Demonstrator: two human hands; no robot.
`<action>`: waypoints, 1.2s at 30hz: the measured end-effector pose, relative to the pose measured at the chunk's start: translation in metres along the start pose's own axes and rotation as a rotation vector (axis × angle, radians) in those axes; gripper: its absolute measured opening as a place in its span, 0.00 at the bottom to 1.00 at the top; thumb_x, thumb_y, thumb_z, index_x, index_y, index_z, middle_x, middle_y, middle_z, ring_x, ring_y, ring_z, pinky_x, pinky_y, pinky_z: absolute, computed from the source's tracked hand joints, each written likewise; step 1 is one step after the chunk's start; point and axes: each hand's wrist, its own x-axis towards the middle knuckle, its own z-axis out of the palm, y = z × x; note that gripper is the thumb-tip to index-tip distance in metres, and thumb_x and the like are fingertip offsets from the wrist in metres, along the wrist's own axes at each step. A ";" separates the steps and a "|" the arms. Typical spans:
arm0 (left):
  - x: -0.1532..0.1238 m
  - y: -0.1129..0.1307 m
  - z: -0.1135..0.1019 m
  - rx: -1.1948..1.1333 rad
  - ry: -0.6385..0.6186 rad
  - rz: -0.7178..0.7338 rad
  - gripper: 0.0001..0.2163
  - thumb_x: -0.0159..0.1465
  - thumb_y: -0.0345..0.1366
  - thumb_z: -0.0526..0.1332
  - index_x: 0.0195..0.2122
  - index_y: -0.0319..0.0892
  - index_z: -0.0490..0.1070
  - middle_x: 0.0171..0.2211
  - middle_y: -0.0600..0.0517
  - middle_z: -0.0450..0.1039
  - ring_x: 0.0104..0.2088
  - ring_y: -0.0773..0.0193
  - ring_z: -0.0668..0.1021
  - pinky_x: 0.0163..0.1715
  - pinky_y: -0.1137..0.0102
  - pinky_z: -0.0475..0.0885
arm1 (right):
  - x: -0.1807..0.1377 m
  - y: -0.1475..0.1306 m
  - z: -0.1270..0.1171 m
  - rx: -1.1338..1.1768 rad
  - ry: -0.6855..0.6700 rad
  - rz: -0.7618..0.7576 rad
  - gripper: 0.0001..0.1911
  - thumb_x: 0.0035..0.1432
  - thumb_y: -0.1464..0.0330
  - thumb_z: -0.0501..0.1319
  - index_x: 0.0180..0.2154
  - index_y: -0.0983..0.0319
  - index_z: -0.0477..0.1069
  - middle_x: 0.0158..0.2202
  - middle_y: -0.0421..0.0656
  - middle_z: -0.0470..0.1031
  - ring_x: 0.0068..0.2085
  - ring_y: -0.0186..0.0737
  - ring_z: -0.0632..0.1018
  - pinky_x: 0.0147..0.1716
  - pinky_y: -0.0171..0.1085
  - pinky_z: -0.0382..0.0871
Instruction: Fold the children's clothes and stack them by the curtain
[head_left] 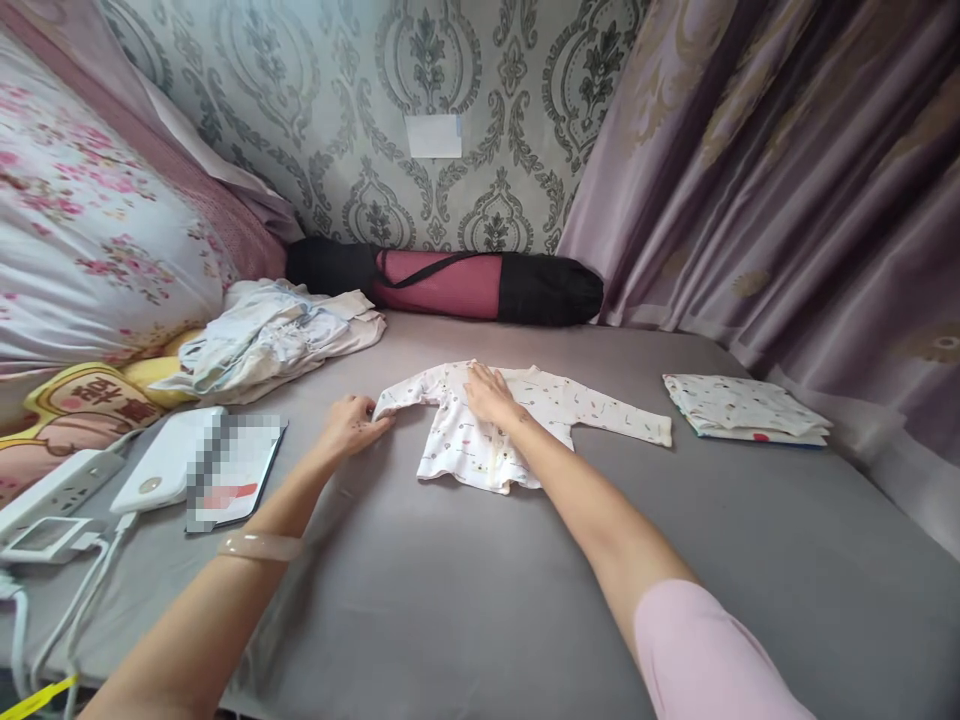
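While the left hand [356, 425] seems to pinch the cuff of the sleeve on the left [410, 391], the right hand [489, 394] lies flat on the little shirt [461, 450], likely so the cloth stays smooth and does not slide. The shirt is in the middle of the grey sheet [420, 600], neck to the far side, hem to the near side, and its longest way runs left to right, cuff to cuff.

White printed shirt [456, 440]; spread flat
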 end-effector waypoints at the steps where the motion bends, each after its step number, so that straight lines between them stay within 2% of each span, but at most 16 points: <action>1: 0.002 0.002 0.001 0.009 0.003 -0.006 0.19 0.59 0.52 0.56 0.36 0.40 0.73 0.36 0.43 0.74 0.41 0.51 0.75 0.40 0.65 0.68 | 0.010 -0.007 0.006 0.007 0.003 -0.011 0.29 0.68 0.66 0.41 0.66 0.70 0.50 0.70 0.50 0.47 0.70 0.42 0.47 0.66 0.42 0.36; 4: 0.005 0.006 -0.004 0.044 0.043 0.023 0.12 0.61 0.41 0.54 0.38 0.40 0.72 0.36 0.43 0.74 0.40 0.52 0.75 0.38 0.65 0.67 | 0.028 -0.018 0.020 0.057 -0.015 0.031 0.31 0.68 0.62 0.40 0.67 0.72 0.48 0.70 0.52 0.45 0.70 0.43 0.46 0.66 0.42 0.36; 7: 0.002 0.010 -0.019 0.163 0.241 0.096 0.12 0.62 0.33 0.52 0.44 0.39 0.70 0.42 0.41 0.74 0.44 0.50 0.74 0.42 0.62 0.66 | 0.032 -0.020 0.031 0.088 -0.001 0.080 0.34 0.69 0.58 0.37 0.68 0.72 0.45 0.71 0.52 0.41 0.70 0.44 0.43 0.66 0.43 0.34; 10: -0.002 0.006 -0.031 0.316 0.412 0.130 0.14 0.61 0.28 0.51 0.46 0.38 0.71 0.49 0.38 0.70 0.50 0.46 0.70 0.49 0.56 0.63 | 0.030 -0.020 0.038 0.068 0.042 0.075 0.34 0.69 0.57 0.36 0.68 0.71 0.44 0.71 0.49 0.41 0.70 0.42 0.41 0.66 0.42 0.31; 12: -0.003 -0.003 -0.032 0.369 0.400 0.089 0.15 0.60 0.25 0.51 0.44 0.38 0.72 0.48 0.36 0.70 0.52 0.43 0.69 0.51 0.52 0.61 | 0.029 -0.020 0.040 0.048 0.048 0.072 0.34 0.69 0.57 0.35 0.68 0.71 0.44 0.71 0.49 0.41 0.70 0.42 0.42 0.66 0.42 0.31; 15: 0.004 -0.023 -0.025 0.356 0.282 -0.080 0.15 0.59 0.24 0.51 0.44 0.36 0.72 0.45 0.34 0.70 0.51 0.41 0.70 0.47 0.51 0.63 | 0.028 -0.022 0.040 0.024 0.057 0.064 0.34 0.69 0.57 0.36 0.68 0.71 0.45 0.71 0.50 0.42 0.70 0.43 0.42 0.66 0.43 0.31; 19: 0.029 -0.043 -0.014 0.109 0.141 -0.234 0.16 0.64 0.36 0.50 0.48 0.36 0.71 0.47 0.36 0.72 0.49 0.48 0.73 0.46 0.60 0.67 | 0.028 -0.023 0.039 -0.003 0.053 0.054 0.33 0.69 0.57 0.36 0.68 0.68 0.45 0.71 0.51 0.42 0.70 0.45 0.42 0.66 0.45 0.31; 21: 0.043 -0.043 -0.010 0.008 0.076 -0.284 0.18 0.65 0.45 0.51 0.44 0.37 0.72 0.46 0.37 0.74 0.48 0.50 0.74 0.45 0.64 0.68 | 0.028 -0.023 0.039 -0.008 0.050 0.054 0.33 0.69 0.56 0.36 0.68 0.67 0.46 0.71 0.51 0.42 0.70 0.45 0.42 0.65 0.45 0.31; 23: 0.055 -0.038 -0.009 -0.046 0.018 -0.334 0.20 0.61 0.51 0.55 0.40 0.38 0.73 0.43 0.38 0.75 0.47 0.50 0.76 0.42 0.65 0.69 | 0.028 -0.023 0.039 -0.010 0.055 0.060 0.33 0.69 0.56 0.36 0.68 0.67 0.46 0.71 0.50 0.42 0.70 0.44 0.41 0.66 0.45 0.31; 27: 0.066 -0.027 -0.011 -0.150 -0.059 -0.389 0.14 0.54 0.46 0.63 0.32 0.40 0.72 0.32 0.44 0.77 0.39 0.51 0.78 0.35 0.67 0.69 | 0.027 -0.024 0.038 -0.004 0.053 0.073 0.33 0.69 0.56 0.37 0.68 0.65 0.46 0.71 0.49 0.42 0.70 0.44 0.42 0.66 0.45 0.32; 30: 0.066 -0.022 -0.013 -0.193 -0.024 -0.374 0.12 0.57 0.43 0.59 0.37 0.39 0.70 0.32 0.46 0.75 0.37 0.55 0.77 0.32 0.68 0.68 | 0.026 -0.025 0.037 0.006 0.052 0.067 0.33 0.69 0.56 0.37 0.69 0.64 0.46 0.71 0.49 0.43 0.70 0.45 0.42 0.66 0.45 0.32; 33: 0.066 -0.017 -0.015 -0.256 0.142 -0.395 0.16 0.63 0.42 0.52 0.46 0.38 0.66 0.39 0.44 0.74 0.40 0.54 0.77 0.34 0.67 0.70 | 0.025 -0.025 0.037 0.012 0.056 0.061 0.33 0.69 0.56 0.37 0.68 0.64 0.47 0.71 0.50 0.43 0.70 0.45 0.42 0.66 0.45 0.32; 36: 0.067 -0.012 -0.018 -0.273 0.283 -0.354 0.16 0.65 0.41 0.50 0.50 0.39 0.63 0.42 0.41 0.74 0.43 0.52 0.77 0.38 0.64 0.70 | 0.025 -0.025 0.036 0.010 0.048 0.062 0.34 0.69 0.54 0.36 0.68 0.64 0.46 0.71 0.50 0.42 0.70 0.45 0.42 0.65 0.46 0.32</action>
